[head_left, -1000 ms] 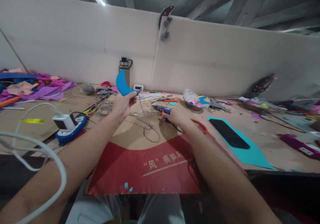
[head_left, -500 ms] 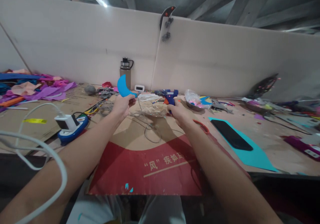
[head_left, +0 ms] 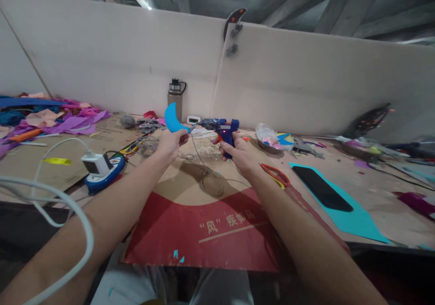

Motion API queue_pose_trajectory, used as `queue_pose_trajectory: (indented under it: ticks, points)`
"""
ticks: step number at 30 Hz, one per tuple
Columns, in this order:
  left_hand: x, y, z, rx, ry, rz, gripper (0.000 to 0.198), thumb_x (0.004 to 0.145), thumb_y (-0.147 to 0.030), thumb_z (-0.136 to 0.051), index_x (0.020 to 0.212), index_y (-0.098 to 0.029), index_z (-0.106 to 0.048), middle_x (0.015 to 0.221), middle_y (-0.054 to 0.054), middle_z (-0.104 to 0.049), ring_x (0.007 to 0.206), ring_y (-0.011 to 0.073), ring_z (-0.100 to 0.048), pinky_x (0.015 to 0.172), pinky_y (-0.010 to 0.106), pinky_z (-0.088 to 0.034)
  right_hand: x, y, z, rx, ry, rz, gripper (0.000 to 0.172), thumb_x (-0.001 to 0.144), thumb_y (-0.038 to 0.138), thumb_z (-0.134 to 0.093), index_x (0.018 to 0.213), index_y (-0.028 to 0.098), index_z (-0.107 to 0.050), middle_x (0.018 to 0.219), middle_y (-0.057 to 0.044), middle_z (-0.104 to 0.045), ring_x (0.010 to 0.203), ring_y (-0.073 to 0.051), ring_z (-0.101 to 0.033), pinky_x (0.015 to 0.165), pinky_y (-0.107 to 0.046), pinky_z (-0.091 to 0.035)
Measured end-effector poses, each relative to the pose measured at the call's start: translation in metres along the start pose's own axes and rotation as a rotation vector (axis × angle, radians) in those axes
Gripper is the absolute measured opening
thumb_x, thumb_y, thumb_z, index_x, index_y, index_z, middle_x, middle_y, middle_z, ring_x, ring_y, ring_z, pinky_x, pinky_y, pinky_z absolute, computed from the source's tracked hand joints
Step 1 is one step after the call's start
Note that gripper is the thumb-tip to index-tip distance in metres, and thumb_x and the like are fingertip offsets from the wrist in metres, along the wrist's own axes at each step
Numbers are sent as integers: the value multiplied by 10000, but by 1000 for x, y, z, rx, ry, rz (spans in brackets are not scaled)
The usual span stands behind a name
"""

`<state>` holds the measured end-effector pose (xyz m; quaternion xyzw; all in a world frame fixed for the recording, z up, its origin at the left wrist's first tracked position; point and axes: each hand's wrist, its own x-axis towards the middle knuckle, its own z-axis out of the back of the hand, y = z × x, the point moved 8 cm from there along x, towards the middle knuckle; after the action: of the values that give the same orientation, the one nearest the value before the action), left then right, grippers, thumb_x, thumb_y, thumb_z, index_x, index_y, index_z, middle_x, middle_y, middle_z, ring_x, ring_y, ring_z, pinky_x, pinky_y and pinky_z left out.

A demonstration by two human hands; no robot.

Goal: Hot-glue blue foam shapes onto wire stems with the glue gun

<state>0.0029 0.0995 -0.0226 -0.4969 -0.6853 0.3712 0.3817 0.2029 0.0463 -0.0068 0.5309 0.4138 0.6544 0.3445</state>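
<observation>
My left hand (head_left: 171, 142) pinches the lower end of a blue crescent-shaped cutout (head_left: 174, 118), holding it upright above the table. A thin wire hangs down from near that end. My right hand (head_left: 239, 153) is wrapped round the handle of a blue glue gun (head_left: 224, 130). The gun's nozzle points left, close to the pinched end of the cutout; whether they touch I cannot tell. Beneath both hands lies a red and tan cardboard sheet (head_left: 217, 246) with loops of wire (head_left: 212, 185) on it.
Red-handled scissors (head_left: 277, 174) lie right of my right forearm, near a black phone (head_left: 321, 187) on turquoise sheet. A bottle (head_left: 175, 99) stands by the white partition. On the left are a power strip (head_left: 105, 176), a white cable (head_left: 81, 210) crossing my forearm, and heaped coloured scraps (head_left: 71, 121).
My right hand has brought the glue gun left and a little up, its nozzle now near the blue cutout. The whole view has shifted slightly; my left hand keeps its hold.
</observation>
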Motion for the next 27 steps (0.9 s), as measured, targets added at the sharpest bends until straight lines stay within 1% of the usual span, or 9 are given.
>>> queue_pose_trajectory:
  ticks: [3, 6, 9, 11, 13, 16, 18, 23, 27]
  points:
    - [0, -1, 0, 17, -2, -7, 147, 548, -128, -717, 592, -130, -577, 536, 8, -595, 493, 88, -539, 526, 218, -438, 1, -8, 7, -45, -57, -38, 215, 752, 343, -548, 923, 230, -485, 877, -6, -609, 569, -86, -444, 464, -214, -379]
    - [0, -2, 0, 20, 0, -15, 160, 557, -140, -723, 588, -141, -566, 530, 8, -592, 498, 89, -542, 517, 209, -431, 4, -26, 21, -90, -138, -138, 220, 747, 332, -535, 932, 243, -455, 849, -1, -619, 533, -87, -438, 464, -220, -376]
    - [0, -2, 1, 7, 9, -14, 173, 551, -141, -728, 594, -149, -560, 526, 4, -591, 501, 91, -547, 514, 205, -433, 7, -42, 31, -105, -168, -226, 205, 755, 327, -518, 930, 248, -444, 840, 1, -634, 502, -86, -429, 471, -226, -370]
    - [1, -2, 0, 1, 16, -15, 174, 550, -148, -729, 597, -149, -561, 528, 5, -596, 495, 88, -543, 508, 202, -431, 8, -46, 34, -137, -182, -237, 189, 767, 319, -502, 932, 246, -445, 853, -7, -643, 506, -97, -440, 480, -236, -374]
    - [1, -3, 0, 2, 13, -13, 170, 547, -152, -727, 597, -146, -565, 525, 4, -597, 488, 85, -537, 503, 200, -428, 9, -44, 36, -255, -204, -202, 195, 778, 306, -498, 956, 237, -458, 882, -26, -648, 555, -120, -488, 520, -256, -403]
    - [0, -4, 0, 0, 7, -14, 166, 544, -154, -725, 598, -142, -569, 523, 2, -595, 485, 82, -533, 505, 200, -428, 10, -33, 34, -561, -244, -71, 259, 794, 283, -514, 1038, 202, -488, 956, -80, -642, 746, -184, -577, 671, -313, -449]
    - [0, -3, 0, -9, 11, -20, 176, 542, -156, -731, 601, -143, -566, 524, 0, -593, 490, 83, -536, 512, 204, -433, 9, -28, 28, -731, -238, 12, 315, 804, 240, -512, 1110, 167, -491, 1010, -116, -632, 869, -220, -585, 765, -351, -445]
    - [1, -1, 1, -20, 3, -30, 194, 535, -155, -746, 616, -143, -570, 527, -7, -588, 502, 87, -543, 534, 213, -449, 8, -29, 12, -1024, -107, 161, 464, 795, 126, -509, 1256, 122, -462, 1185, -167, -582, 1057, -258, -498, 901, -404, -384]
    - [1, 2, -1, 5, 8, -30, 183, 526, -146, -738, 604, -137, -573, 513, -8, -585, 487, 89, -535, 516, 214, -438, 6, -35, 6, -1142, 23, 222, 509, 798, 118, -511, 1295, 217, -464, 1222, -101, -586, 1061, -267, -457, 882, -404, -353]
